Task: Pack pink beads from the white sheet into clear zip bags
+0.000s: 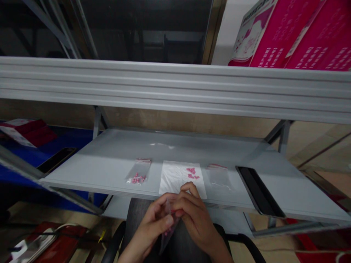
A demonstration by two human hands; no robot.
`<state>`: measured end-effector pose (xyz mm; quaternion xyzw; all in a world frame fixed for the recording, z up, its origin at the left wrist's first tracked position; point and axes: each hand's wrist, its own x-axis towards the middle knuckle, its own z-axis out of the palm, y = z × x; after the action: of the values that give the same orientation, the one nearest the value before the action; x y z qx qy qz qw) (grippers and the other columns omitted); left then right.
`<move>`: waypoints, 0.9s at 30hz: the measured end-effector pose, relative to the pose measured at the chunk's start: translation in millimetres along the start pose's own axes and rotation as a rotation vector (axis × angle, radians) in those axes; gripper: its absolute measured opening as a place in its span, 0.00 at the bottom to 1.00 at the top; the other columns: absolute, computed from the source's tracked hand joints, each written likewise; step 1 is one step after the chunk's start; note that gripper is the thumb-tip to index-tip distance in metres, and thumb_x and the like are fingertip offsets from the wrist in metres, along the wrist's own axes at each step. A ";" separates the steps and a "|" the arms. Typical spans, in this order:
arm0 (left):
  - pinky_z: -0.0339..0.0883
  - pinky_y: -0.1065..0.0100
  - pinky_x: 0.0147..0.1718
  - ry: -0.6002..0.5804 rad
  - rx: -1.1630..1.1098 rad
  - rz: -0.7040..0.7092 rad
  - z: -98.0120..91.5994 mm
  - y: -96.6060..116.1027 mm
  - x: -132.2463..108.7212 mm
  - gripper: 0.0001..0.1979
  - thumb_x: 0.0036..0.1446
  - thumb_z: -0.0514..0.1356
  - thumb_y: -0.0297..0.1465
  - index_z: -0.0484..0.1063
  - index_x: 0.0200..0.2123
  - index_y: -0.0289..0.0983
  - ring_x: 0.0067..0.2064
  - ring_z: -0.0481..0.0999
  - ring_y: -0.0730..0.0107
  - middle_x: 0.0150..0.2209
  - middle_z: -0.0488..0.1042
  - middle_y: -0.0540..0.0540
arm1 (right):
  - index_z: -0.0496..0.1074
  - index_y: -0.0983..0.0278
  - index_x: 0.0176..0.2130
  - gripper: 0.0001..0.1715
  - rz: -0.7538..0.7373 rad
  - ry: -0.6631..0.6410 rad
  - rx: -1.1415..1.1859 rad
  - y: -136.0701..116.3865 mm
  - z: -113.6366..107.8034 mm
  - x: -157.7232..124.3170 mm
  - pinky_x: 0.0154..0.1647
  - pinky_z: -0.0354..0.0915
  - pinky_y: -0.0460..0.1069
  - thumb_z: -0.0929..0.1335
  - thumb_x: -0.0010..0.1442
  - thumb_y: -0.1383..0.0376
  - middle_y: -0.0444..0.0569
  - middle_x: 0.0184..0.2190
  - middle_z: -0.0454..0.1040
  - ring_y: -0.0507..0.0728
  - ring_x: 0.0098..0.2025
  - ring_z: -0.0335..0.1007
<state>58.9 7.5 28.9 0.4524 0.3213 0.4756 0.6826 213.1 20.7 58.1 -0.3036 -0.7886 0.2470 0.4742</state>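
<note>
- Here, nearest the body: a left hand (153, 224) and a right hand (196, 219), raised together above dark trousers (139, 215), with a clear plastic bag (165, 243) held between them, its lower end hanging down at a tilt.
- Fingers of both hands closed on the upper part of the bag, the left ones pinching the film, the right ones curled over it.
- Small pink beads (172, 231) gathered low in the bag, partly hidden behind the hands.
- Thin, soft, slippery film, by the look of it very light; beads probably loose enough to slide inside, so the upper edge likely the surest place for a hold.
- Just past the hands, on a pale grey metal shelf (109, 160): a white sheet (172, 179) with a cluster of loose pink beads (191, 170) near its far edge.
- Left of the sheet, a small clear bag (139, 168) with a few beads in its lower end; right of it, a flat clear bag (219, 177) with a red strip along the top.
- Farther right, a long black tray (259, 191), lying at an angle.
- Farthest, a ribbed grey metal beam (175, 87) and pink printed cartons (296, 36), upper right.
</note>
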 end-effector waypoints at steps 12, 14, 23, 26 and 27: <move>0.69 0.64 0.44 0.078 0.369 0.228 -20.4 29.9 18.4 0.25 0.50 0.67 0.39 0.70 0.50 0.37 0.43 0.76 0.60 0.41 0.76 0.42 | 0.75 0.61 0.43 0.19 0.386 0.429 0.406 23.0 3.8 -5.1 0.52 0.65 0.56 0.61 0.68 0.54 0.52 0.44 0.76 0.60 0.48 0.72; 0.69 0.62 0.47 0.145 0.710 0.304 -26.6 37.0 30.4 0.22 0.51 0.65 0.33 0.69 0.51 0.37 0.46 0.76 0.59 0.45 0.76 0.41 | 0.76 0.63 0.40 0.20 0.530 0.555 0.517 39.4 8.4 -3.0 0.52 0.67 0.58 0.63 0.66 0.53 0.54 0.41 0.78 0.62 0.47 0.74; 0.64 0.54 0.52 0.114 1.417 0.240 -34.4 39.0 97.3 0.21 0.49 0.65 0.32 0.73 0.48 0.36 0.50 0.75 0.50 0.48 0.77 0.39 | 0.79 0.66 0.39 0.28 0.612 0.670 0.512 101.8 46.7 44.3 0.56 0.64 0.59 0.67 0.55 0.46 0.57 0.43 0.80 0.64 0.49 0.74; 0.61 0.51 0.52 0.108 1.555 0.177 -32.8 41.0 103.1 0.22 0.49 0.64 0.33 0.73 0.49 0.36 0.51 0.74 0.45 0.48 0.77 0.37 | 0.79 0.66 0.37 0.27 0.614 0.674 0.486 115.1 55.7 52.5 0.54 0.65 0.58 0.67 0.54 0.46 0.56 0.42 0.81 0.63 0.47 0.74; 0.60 0.50 0.52 0.105 1.592 0.160 -32.2 41.9 103.4 0.22 0.50 0.64 0.33 0.73 0.49 0.36 0.52 0.73 0.45 0.48 0.77 0.36 | 0.79 0.65 0.37 0.27 0.614 0.672 0.478 117.8 57.4 53.4 0.53 0.66 0.58 0.67 0.54 0.46 0.56 0.41 0.81 0.63 0.46 0.75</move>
<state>51.3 120.6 54.3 0.8024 0.5622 0.1716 0.1027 170.8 134.7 -14.4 -0.4669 -0.3886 0.4370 0.6634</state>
